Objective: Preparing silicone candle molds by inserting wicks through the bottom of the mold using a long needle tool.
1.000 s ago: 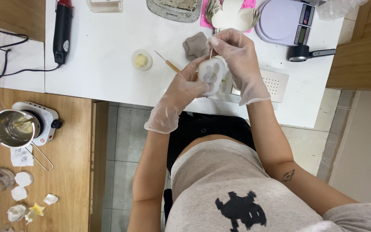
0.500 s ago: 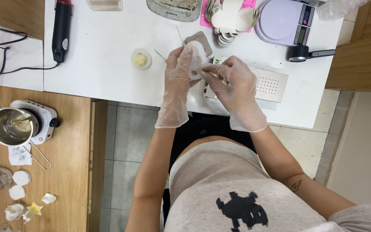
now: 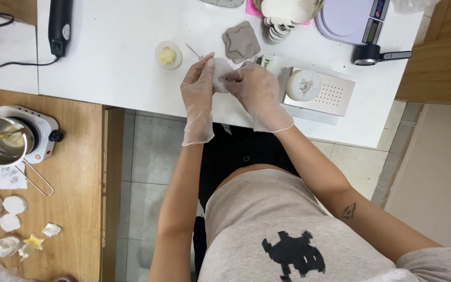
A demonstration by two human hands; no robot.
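I pinch a small white pad (image 3: 220, 75) between my gloved left hand (image 3: 198, 89) and right hand (image 3: 254, 86), both closed on it, lifted just off the white table (image 3: 116, 68) near the grey clay slab (image 3: 241, 42), apparently to work its edges freely.

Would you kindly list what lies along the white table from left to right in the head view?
Black tool → small dish of yellow stuff → grey clay piece → white perforated box → lilac scale.

White table (image 3: 121, 68), wooden side table (image 3: 74, 172), tiled floor (image 3: 152, 156)
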